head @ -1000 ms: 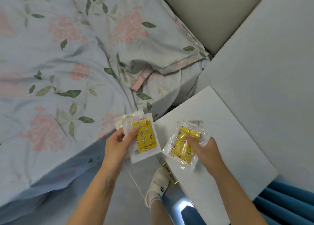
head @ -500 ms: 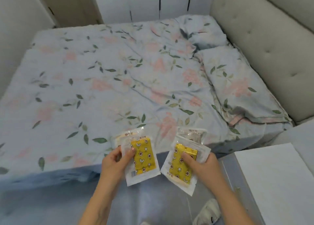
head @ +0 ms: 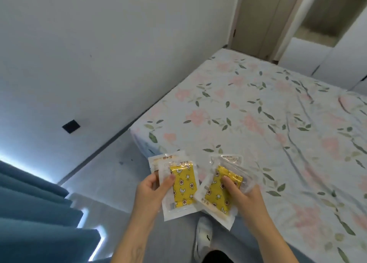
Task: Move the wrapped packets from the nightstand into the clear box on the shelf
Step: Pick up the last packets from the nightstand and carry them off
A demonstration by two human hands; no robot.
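Note:
My left hand [head: 152, 191] grips a small stack of wrapped packets [head: 183, 187], clear plastic with a yellow patterned pad inside, thumb on the front. My right hand [head: 245, 198] holds a second stack of the same packets [head: 214, 195], thumb pressed on the yellow pad. Both stacks are held in the air in front of me, side by side, over the floor by the bed's corner. Neither the nightstand nor the clear box or shelf is in view.
A bed with a floral sheet [head: 268, 127] fills the right side. A white wall [head: 99, 54] with a dark socket [head: 71, 126] runs along the left. Blue curtains [head: 35, 213] hang at lower left. A doorway [head: 264, 20] lies beyond the bed. My white shoe [head: 203, 237] is on the grey floor.
The view has swung left, away from the nightstand and headboard, to the wall and the bed's foot. Both hands keep their packets, carried away from the nightstand.

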